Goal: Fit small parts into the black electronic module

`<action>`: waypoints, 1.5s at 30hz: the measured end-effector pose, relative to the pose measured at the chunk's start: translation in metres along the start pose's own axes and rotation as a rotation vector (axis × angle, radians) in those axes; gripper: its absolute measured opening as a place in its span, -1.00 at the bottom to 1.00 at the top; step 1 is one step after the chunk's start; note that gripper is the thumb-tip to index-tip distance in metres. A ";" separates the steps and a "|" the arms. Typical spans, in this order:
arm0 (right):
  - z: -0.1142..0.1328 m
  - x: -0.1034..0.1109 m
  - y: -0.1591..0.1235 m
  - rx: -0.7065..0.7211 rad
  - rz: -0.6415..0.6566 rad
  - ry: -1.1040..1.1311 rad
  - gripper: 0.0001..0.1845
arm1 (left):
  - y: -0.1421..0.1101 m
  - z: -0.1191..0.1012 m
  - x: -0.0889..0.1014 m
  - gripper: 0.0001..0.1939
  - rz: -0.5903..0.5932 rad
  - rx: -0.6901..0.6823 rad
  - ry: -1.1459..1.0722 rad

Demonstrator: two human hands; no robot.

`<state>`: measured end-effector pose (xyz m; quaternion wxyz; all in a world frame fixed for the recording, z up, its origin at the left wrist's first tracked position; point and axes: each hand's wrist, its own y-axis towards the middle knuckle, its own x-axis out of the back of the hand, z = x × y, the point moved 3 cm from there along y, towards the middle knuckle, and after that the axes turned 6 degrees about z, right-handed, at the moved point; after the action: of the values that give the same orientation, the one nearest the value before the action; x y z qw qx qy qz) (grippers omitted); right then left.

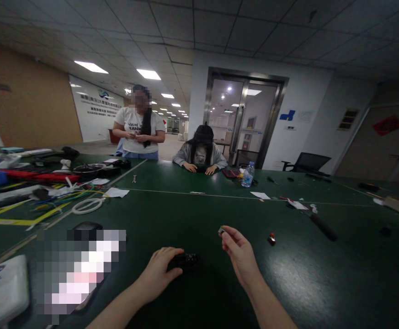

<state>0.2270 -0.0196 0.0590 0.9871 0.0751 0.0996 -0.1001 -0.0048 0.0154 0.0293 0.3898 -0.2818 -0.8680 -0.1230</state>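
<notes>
Can see a white gadget (5, 288) at the far left, lying on the dark green worktop (165, 219). A bit to the right and farther back, can see the top of a black mouse (88, 225). Near the middle, can see the left hand (160, 269) low down, with thumb and fingers bent around the left end of a small black thing (190, 260) on the worktop. Looks like a hold, but cannot tell how tight. Too dark to name the black thing.

Next, going right, can see a tiny silvery bit (221, 230), pinched between thumb and fingers of the right hand (238, 253). Seems lifted up, apart from the black thing. Farther right, can see a little red and silver thing (271, 239) on the worktop, near the right hand but not touched. Past that, can see a long black handle (322, 227).

Seems busy with two small things at once: left for holding steady, right for holding up. Would call for a soft, sure pinch, so as not to drop so tiny a bit, and for a calm left hand.
</notes>
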 end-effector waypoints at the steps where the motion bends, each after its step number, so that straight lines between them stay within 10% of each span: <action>1: -0.001 -0.001 0.000 -0.003 0.010 -0.012 -0.61 | 0.000 0.001 0.000 -0.58 -0.002 0.001 -0.001; 13: -0.015 -0.035 -0.018 -0.022 0.326 -0.400 -0.81 | -0.002 -0.011 0.004 -0.58 0.000 0.005 0.010; 45: -0.025 -0.041 -0.020 -0.027 0.489 -0.827 -0.52 | -0.002 -0.008 0.002 -0.59 -0.030 -0.012 0.029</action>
<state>0.1793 -0.0271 0.0406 0.9395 0.0376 -0.3206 0.1149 -0.0024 0.0110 0.0359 0.3987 -0.2695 -0.8657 -0.1379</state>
